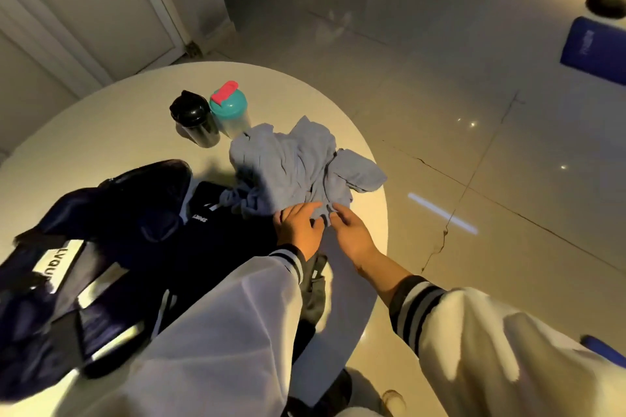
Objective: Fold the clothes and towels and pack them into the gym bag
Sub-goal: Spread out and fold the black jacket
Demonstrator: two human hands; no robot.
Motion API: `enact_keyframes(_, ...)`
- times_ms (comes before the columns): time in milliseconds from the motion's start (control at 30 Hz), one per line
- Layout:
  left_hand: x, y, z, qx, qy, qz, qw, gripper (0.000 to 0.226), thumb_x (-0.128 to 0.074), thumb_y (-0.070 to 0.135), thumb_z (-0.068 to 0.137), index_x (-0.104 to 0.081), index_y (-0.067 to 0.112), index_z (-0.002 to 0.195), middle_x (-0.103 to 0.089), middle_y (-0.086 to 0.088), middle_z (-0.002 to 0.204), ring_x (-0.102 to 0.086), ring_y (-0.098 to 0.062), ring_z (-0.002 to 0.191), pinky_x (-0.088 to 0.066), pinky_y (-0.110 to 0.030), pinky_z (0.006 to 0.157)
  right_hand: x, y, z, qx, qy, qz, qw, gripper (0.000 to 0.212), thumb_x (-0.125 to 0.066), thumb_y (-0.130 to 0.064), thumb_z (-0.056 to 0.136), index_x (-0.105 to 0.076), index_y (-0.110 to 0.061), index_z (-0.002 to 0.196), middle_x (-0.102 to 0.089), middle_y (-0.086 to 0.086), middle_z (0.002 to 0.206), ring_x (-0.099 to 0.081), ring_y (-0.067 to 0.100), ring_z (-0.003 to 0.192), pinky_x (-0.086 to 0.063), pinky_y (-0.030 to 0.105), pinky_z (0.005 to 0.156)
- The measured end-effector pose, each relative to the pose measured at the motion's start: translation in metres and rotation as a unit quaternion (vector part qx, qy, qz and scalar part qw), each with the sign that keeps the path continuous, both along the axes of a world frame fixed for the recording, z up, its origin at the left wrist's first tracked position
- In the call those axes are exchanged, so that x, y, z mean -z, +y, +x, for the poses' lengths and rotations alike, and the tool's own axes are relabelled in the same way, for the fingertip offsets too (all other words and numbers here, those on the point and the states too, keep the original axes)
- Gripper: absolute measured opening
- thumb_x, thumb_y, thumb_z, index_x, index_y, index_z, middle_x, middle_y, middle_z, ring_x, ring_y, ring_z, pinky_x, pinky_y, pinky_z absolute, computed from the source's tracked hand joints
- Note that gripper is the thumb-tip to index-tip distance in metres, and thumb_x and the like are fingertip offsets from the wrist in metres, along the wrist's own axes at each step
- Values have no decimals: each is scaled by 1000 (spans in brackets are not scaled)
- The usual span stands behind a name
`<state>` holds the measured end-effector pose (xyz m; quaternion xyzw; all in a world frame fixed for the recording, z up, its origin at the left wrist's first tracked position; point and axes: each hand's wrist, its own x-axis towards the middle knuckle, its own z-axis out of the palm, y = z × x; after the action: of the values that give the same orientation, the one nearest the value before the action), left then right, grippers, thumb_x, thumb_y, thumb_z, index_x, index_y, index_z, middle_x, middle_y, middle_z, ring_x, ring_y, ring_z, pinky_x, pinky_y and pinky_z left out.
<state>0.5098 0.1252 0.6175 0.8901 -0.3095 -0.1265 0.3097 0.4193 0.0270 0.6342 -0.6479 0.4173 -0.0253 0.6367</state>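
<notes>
A crumpled light-blue garment (298,166) lies in a heap on the right half of the round white table (101,139). My left hand (299,225) rests on its near edge with fingers stretched out. Beside it, my right hand (349,230) touches the same edge, its fingertips curling at the cloth; a firm pinch is not plain. A dark navy garment with white stripes and lettering (216,247) lies spread under my left forearm. At the left edge of the table sits the navy gym bag (84,247), open and slumped, with a white label.
Two shaker bottles stand behind the blue heap: a black one (194,120) and a clear one with a teal lid and pink cap (230,110). A grey cloth (313,291) hangs at the table's near edge. On the tiled floor far right lies a blue mat (592,51).
</notes>
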Motion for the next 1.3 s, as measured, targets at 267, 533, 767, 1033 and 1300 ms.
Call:
enact_keyframes(267, -7, 81, -89, -4, -23, 61, 998, 36, -59, 16, 86, -68, 10, 121, -58, -16, 135, -53, -36, 126, -40, -43, 109, -6, 73, -91, -60, -35, -47, 996, 35, -48, -15, 104, -56, -13, 138, -64, 10, 121, -55, 18, 104, -39, 19, 87)
enact_keyframes(533, -19, 170, -153, -93, 22, 104, 990, 46, -59, 13, 92, -58, 18, 138, -34, -16, 157, -37, -32, 142, -27, -37, 117, -23, 141, -115, -151, -57, -80, 984, 38, -46, -27, 104, -55, -22, 141, -54, 5, 144, -49, 22, 132, -37, 32, 111)
enact_keyframes(767, 14, 226, -131, -164, 18, 85, 983, 68, -65, 26, 92, -36, 36, 152, -13, -3, 166, -20, -28, 148, -23, -45, 120, -3, 190, -86, -201, -130, -149, 959, 35, -48, -24, 103, -60, -24, 136, -59, 1, 137, -50, 15, 128, -32, 20, 104)
enact_keyframes(1033, 85, 242, -71, -77, 52, -18, 995, 64, -56, 12, 99, -31, 31, 155, 1, 8, 167, -17, -16, 152, -28, -27, 115, 89, 220, -33, -131, -156, -251, 946, 38, -46, -33, 104, -52, -29, 142, -50, 1, 135, -44, 19, 128, -27, 50, 116)
enact_keyframes(1300, 117, 239, -80, -118, -124, -121, 978, 33, -45, 22, 106, -61, 23, 134, -42, 0, 154, -39, -15, 140, -29, -29, 117, 139, 227, -43, -34, -266, -445, 854, 33, -43, -28, 102, -64, -24, 127, -58, -8, 130, -47, 8, 126, -14, 50, 123)
